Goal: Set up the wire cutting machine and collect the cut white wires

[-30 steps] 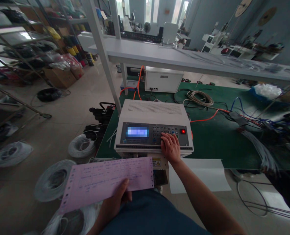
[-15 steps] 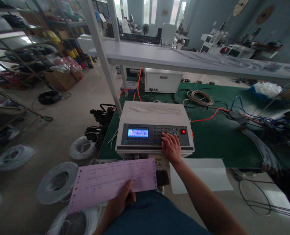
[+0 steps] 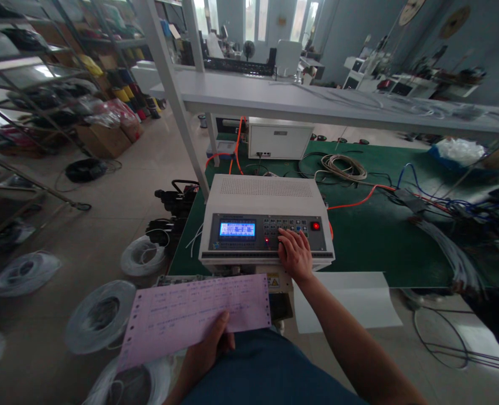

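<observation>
A pale grey machine (image 3: 266,194) stands at the near left end of a green bench (image 3: 371,236). Its sloped front panel carries a lit blue screen (image 3: 237,229), a dark keypad and a red button (image 3: 315,226). My right hand (image 3: 295,254) rests on the keypad with its fingertips on the keys. A small red light shows on the panel just left of those fingers. My left hand (image 3: 209,351) grips a pink form sheet (image 3: 196,314) by its lower edge, held low in front of me, left of the machine.
A white sheet (image 3: 354,301) hangs over the bench's front edge. A white box (image 3: 279,139), coiled cable (image 3: 342,167), orange and blue wires lie behind. Wire spools (image 3: 99,315) sit on the floor at left, by loaded racks (image 3: 30,95). A white shelf (image 3: 317,104) spans overhead.
The pink sheet has shifted slightly right and down in view. A small red light now shows beside my right fingertips on the keypad. My right hand stays on the keys.
</observation>
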`<state>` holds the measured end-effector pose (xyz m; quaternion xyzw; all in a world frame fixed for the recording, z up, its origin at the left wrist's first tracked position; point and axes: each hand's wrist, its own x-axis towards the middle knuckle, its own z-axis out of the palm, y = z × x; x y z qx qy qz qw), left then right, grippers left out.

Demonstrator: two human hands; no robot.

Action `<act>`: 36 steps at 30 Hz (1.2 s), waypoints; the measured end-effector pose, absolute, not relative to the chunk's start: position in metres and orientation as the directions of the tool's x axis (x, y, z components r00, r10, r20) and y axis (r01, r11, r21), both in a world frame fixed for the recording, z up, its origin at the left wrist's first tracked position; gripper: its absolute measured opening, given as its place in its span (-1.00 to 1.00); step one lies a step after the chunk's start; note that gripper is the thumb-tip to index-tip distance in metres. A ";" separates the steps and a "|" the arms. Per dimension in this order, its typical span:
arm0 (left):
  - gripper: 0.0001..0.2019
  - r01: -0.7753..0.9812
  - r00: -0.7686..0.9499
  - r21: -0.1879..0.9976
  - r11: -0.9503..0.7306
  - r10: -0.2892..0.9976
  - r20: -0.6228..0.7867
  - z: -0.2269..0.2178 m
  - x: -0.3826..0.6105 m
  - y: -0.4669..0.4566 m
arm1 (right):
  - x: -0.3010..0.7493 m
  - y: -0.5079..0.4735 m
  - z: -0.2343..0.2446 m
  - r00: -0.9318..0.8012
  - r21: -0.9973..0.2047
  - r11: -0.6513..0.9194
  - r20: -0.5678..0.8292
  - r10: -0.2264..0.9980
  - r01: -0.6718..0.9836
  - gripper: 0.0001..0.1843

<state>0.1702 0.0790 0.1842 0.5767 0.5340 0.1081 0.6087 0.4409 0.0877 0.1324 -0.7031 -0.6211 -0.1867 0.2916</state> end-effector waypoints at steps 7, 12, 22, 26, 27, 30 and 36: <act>-0.43 0.461 0.394 0.822 0.334 0.753 -0.527 0.184 0.170 0.078 | 0.442 0.088 0.130 0.160 -0.177 -0.061 0.620 0.768 0.982 -0.79; -0.42 0.481 0.382 0.811 0.333 0.753 -0.536 0.182 0.170 0.078 | 0.442 0.088 0.129 0.161 -0.185 -0.055 0.623 0.765 0.981 -0.79; -0.43 0.467 0.371 0.805 0.365 0.746 -0.553 0.188 0.171 0.077 | 0.441 0.089 0.132 0.149 -0.168 -0.053 0.634 0.758 0.984 -0.80; -0.43 0.467 0.359 0.793 0.392 0.735 -0.575 0.189 0.172 0.077 | 0.441 0.089 0.132 0.162 -0.181 -0.060 0.627 0.762 0.982 -0.81; -0.44 0.465 0.359 0.796 0.386 0.740 -0.569 0.189 0.172 0.077 | 0.441 0.089 0.132 0.163 -0.183 -0.060 0.624 0.764 0.981 -0.81; -0.45 0.468 0.358 0.802 0.371 0.750 -0.556 0.189 0.172 0.078 | 0.441 0.089 0.131 0.164 -0.185 -0.060 0.618 0.769 0.981 -0.81; -0.44 0.478 0.361 0.800 0.361 0.750 -0.554 0.192 0.173 0.078 | 0.441 0.089 0.131 0.167 -0.176 -0.073 0.611 0.774 0.982 -0.81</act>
